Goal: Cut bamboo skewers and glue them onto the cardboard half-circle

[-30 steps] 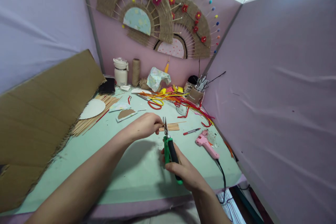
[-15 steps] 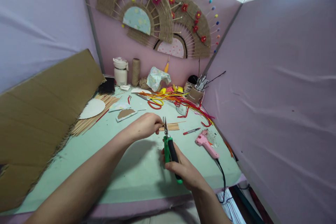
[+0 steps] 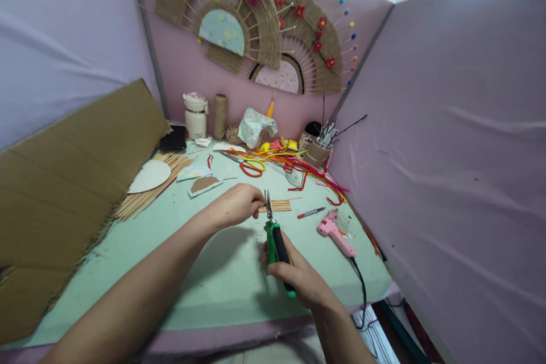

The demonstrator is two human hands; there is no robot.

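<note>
My right hand (image 3: 294, 273) is wrapped round green-and-black handled cutters (image 3: 277, 247), which point away from me with their metal jaws slightly apart. My left hand (image 3: 243, 203) is closed in a pinch beside the jaws; what lies between the fingertips is too small to make out. Just behind the jaws, a row of short wooden sticks (image 3: 281, 205) lies on the green tabletop, partly hidden by the left fingers and the cutters. A red-and-grey pen (image 3: 311, 213) rests to the right of the sticks.
A pink glue gun (image 3: 336, 234) with a black cord lies at the right. Large cardboard (image 3: 77, 182) and long sticks (image 3: 145, 196) are at the left. Scissors (image 3: 251, 168), coloured stems (image 3: 298, 165), a white jar (image 3: 195, 116) and a twine roll (image 3: 220, 116) stand or lie farther back.
</note>
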